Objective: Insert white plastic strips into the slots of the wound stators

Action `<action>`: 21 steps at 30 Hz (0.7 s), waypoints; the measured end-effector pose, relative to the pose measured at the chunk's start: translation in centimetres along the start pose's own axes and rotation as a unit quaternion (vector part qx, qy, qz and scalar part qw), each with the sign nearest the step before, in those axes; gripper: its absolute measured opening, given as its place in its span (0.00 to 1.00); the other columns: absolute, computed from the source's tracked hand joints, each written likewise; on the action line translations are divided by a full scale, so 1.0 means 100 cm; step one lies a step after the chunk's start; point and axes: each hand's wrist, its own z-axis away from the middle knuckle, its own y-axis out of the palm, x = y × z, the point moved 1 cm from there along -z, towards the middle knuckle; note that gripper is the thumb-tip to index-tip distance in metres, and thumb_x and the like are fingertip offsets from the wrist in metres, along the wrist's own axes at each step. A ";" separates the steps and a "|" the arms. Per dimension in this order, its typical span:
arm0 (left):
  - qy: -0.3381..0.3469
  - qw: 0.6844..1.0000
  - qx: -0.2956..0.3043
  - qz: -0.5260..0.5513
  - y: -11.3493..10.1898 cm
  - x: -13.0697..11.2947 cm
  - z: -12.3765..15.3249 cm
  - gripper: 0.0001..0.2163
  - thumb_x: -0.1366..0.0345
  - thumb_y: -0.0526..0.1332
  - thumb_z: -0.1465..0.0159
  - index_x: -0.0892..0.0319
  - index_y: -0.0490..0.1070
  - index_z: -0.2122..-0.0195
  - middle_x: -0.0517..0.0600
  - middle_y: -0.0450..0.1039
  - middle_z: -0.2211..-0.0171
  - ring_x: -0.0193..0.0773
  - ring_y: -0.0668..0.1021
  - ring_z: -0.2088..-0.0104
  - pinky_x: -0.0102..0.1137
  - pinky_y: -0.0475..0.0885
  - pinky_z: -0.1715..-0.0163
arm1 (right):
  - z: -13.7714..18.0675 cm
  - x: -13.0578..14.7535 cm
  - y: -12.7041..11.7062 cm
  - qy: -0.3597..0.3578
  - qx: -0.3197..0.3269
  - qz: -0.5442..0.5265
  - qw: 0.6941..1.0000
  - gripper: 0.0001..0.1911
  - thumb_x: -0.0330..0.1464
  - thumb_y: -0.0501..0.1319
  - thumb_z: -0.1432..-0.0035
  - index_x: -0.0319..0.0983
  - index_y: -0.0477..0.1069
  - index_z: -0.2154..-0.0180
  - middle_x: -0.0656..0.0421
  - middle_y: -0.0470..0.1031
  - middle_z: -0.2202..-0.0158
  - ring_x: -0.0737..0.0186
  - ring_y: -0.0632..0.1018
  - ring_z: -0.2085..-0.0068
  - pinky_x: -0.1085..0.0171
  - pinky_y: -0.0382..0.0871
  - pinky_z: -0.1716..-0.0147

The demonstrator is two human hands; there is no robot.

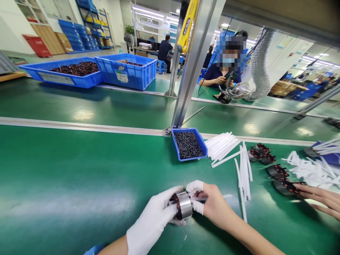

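Note:
My left hand (152, 219), in a white glove, is wrapped round a small motor stator (183, 205), a metal ring with copper windings, held just above the green table. My right hand (209, 203), bare with white finger cots on thumb and forefinger, pinches at the stator's right face; what it pinches is too small to name. Both hands sit near the table's front edge, in the middle.
A small blue bin of dark pins (188, 144) stands behind the hands. White strips (225, 147) and several loose stators (261, 153) lie to the right. Another person's hand (318, 198) reaches in at far right. Large blue crates (124, 72) stand beyond the rail (79, 125).

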 end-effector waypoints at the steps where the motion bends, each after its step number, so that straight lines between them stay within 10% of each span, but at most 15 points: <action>1: -0.005 1.000 -0.010 -0.001 0.000 0.000 0.000 0.20 0.71 0.55 0.41 0.61 0.60 0.47 0.56 0.69 0.52 0.42 0.74 0.59 0.36 0.72 0.64 | 0.001 0.001 -0.002 0.000 0.003 0.030 1.000 0.08 0.24 0.60 0.54 0.37 0.69 0.68 0.61 0.71 0.73 0.67 0.70 0.72 0.70 0.64 0.73; 21: 0.020 0.999 -0.021 -0.016 -0.003 0.008 -0.004 0.20 0.75 0.54 0.47 0.59 0.66 0.52 0.50 0.73 0.60 0.42 0.75 0.61 0.33 0.73 0.67 | 0.005 0.005 -0.003 -0.073 0.017 0.173 0.982 0.05 0.25 0.59 0.50 0.38 0.72 0.74 0.60 0.68 0.76 0.66 0.68 0.71 0.69 0.59 0.73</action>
